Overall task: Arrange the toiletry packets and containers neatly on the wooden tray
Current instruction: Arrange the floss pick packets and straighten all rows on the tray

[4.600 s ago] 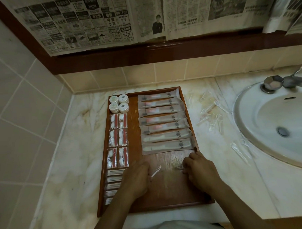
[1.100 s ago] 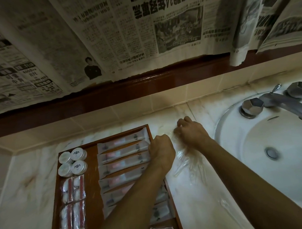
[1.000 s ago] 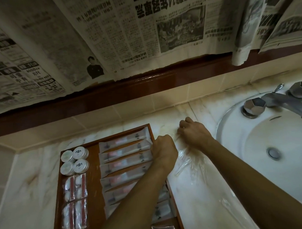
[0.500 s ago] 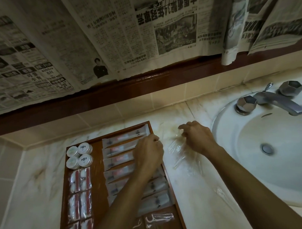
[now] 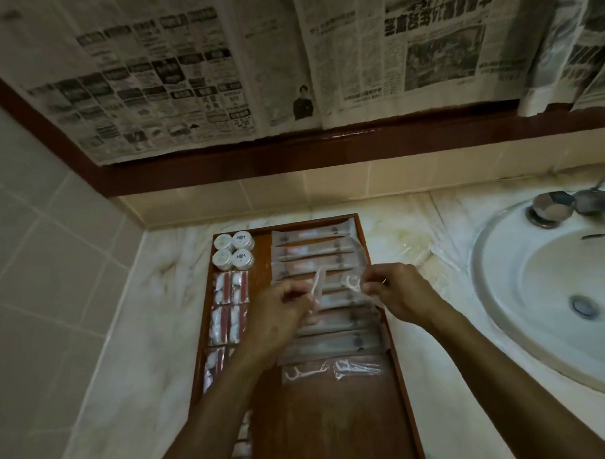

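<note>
1. I've got both hands up over the middle of the frame, above the wooden tray [image 5: 399,390]. My left hand [image 5: 280,312] is pinching a floss pick packet [image 5: 317,288] that stands nearly upright.
2. My right hand [image 5: 399,291] is pinching a second floss packet [image 5: 354,285] by its clear wrapper edge, fingers curled tight.
3. These look feather-light and crinkly: thin slick film over a small stiff plastic pick. I'd say grip the wrapper's end seam, not the middle, or it may slide.
4. Below my hands, two floss picks [image 5: 330,368] already lie side by side on bare wood.
5. Above them runs a column of long, flat, matte toothbrush sachets [image 5: 312,260], overlapping like shingles.
6. Upper left of the tray: four round white containers [image 5: 233,250], hard and smooth; under them, small glossy red-and-white packets [image 5: 230,307].
7. The desk [image 5: 152,303] is polished marble; the sink [image 5: 536,289] sits right of frame.
</note>
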